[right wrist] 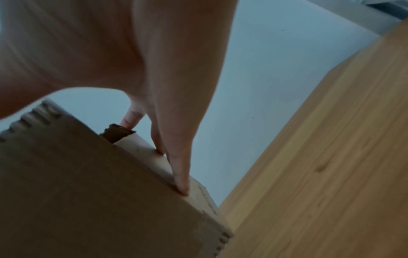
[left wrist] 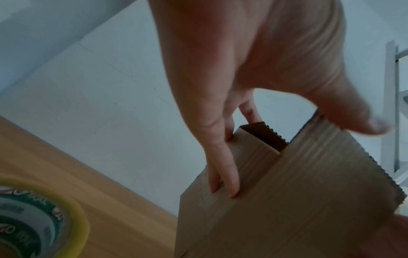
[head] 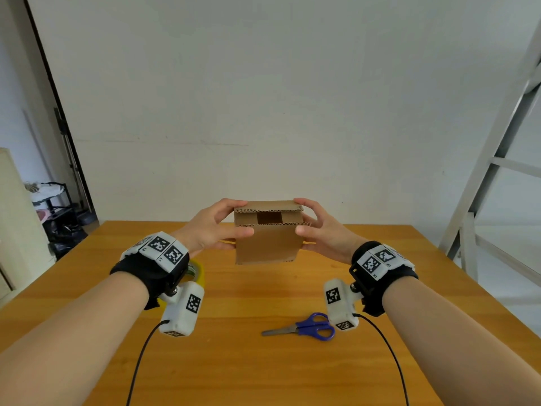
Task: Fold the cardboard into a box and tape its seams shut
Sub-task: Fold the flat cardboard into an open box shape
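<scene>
A small brown cardboard box (head: 268, 244) hangs in the air above the wooden table (head: 263, 361), held between both hands. My left hand (head: 218, 227) grips its left side, thumb on the near face and fingers (left wrist: 223, 174) along the side wall. My right hand (head: 317, 227) grips the right side the same way, fingers (right wrist: 178, 167) lying on the side panel. The top flaps are folded in, with a dark rectangular gap between them. In the wrist views the box (left wrist: 298, 200) (right wrist: 88, 200) fills the lower part. A yellow-rimmed tape roll (head: 196, 272) (left wrist: 42, 218) lies under my left wrist.
Blue-handled scissors (head: 307, 328) lie on the table near my right wrist. A white metal frame (head: 483, 186) stands at the right edge. A dark shelf with clutter (head: 58, 218) stands at the far left by the wall.
</scene>
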The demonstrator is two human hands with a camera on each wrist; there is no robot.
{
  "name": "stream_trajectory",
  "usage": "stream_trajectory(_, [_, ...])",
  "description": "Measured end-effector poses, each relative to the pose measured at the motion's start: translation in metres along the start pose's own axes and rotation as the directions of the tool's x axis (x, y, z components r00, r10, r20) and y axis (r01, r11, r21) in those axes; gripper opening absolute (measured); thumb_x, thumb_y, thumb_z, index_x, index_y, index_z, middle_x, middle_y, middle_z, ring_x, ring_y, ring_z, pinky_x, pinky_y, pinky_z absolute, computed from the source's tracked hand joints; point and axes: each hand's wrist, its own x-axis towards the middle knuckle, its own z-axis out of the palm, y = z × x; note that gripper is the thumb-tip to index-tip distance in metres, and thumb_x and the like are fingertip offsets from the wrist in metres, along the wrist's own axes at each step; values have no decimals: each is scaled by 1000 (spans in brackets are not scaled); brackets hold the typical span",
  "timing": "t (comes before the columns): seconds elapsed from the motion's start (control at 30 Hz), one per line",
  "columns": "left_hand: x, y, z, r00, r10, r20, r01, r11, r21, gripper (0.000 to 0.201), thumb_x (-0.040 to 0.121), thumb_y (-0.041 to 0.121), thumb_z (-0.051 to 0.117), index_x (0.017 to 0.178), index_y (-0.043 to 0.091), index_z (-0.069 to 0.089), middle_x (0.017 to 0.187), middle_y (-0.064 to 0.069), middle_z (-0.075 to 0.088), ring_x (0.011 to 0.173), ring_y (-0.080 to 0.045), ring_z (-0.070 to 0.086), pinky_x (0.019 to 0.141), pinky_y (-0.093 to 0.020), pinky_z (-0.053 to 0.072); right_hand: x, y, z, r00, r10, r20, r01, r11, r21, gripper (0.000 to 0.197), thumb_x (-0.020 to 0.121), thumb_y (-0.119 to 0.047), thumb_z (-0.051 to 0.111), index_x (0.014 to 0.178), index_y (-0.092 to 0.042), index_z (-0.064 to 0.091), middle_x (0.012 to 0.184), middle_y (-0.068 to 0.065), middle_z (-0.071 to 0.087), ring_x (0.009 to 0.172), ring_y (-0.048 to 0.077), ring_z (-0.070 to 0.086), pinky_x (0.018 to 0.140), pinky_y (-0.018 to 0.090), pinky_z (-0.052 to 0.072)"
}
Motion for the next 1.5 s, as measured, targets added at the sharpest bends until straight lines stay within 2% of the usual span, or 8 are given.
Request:
stream_trajectory(0.1, [2,-2,2,998,4,-70,-3,1000,22,52,70,26,78,116,37,58,146,4,38,134,-18,41,81,-39,58,1,0,4,999,-10,-38,9,1000,-9,67,81,-1,67,135,-30,39,124,-3,54,116,23,55,94,45,50])
stream_trajectory(0.33, [3,-9,5,984,12,-178,-8,1000,27,38,80,28,71,116,27,60,128,7,57,82,-25,72,72,-43,60,4,2,12,997,3,-80,-7,998,-55,54,88,-4,62,131,-28,41,126,1,56,104,23,60,81,40,55])
stream_trajectory(0.63, [5,-15,11,966,-7,-259,51,985,164,33,86,30,64,116,20,57,129,0,56,87,-28,68,63,-42,60,10,10,18,987,83,-134,-112,968,-226,52,91,-20,61,136,-28,37,136,6,49,101,25,59,84,46,54])
stream_trajectory(0.87, [10,-25,17,966,-30,-257,85,974,208,21,90,26,58,108,15,57,117,-7,61,87,-32,66,67,-49,59,17,14,25,983,56,-177,-143,839,-525,56,96,-29,52,147,-24,30,151,0,30,119,19,44,90,42,53])
stream_trajectory(1.0, [14,-25,16,966,-25,-259,91,965,245,16,91,27,57,100,14,58,112,-9,61,83,-33,66,61,-44,59,21,15,24,991,-18,-133,-96,606,-790,57,99,-37,42,150,-23,22,160,-3,4,146,22,16,117,38,23])
stream_trajectory(1.1, [18,-26,16,963,-22,-267,97,957,273,12,91,29,56,95,18,58,110,-9,61,82,-32,66,56,-39,58,23,14,32,993,-81,-84,-49,361,-931,49,102,-33,32,150,-24,23,161,-3,0,148,21,-2,120,45,6])
stream_trajectory(1.23, [22,-28,15,961,-13,-276,98,951,295,10,90,32,57,85,23,57,105,-10,63,82,-32,65,56,-40,59,24,14,49,996,-87,29,37,91,-995,52,101,-38,32,149,-22,23,160,-3,11,148,17,7,118,46,0])
stream_trajectory(1.5, [25,-30,12,967,-26,-253,108,942,317,8,92,29,55,90,22,57,108,-12,61,80,-34,66,62,-43,59,26,11,62,992,-115,55,62,57,-996,48,100,-30,39,145,-15,34,152,4,36,138,20,35,118,34,13])
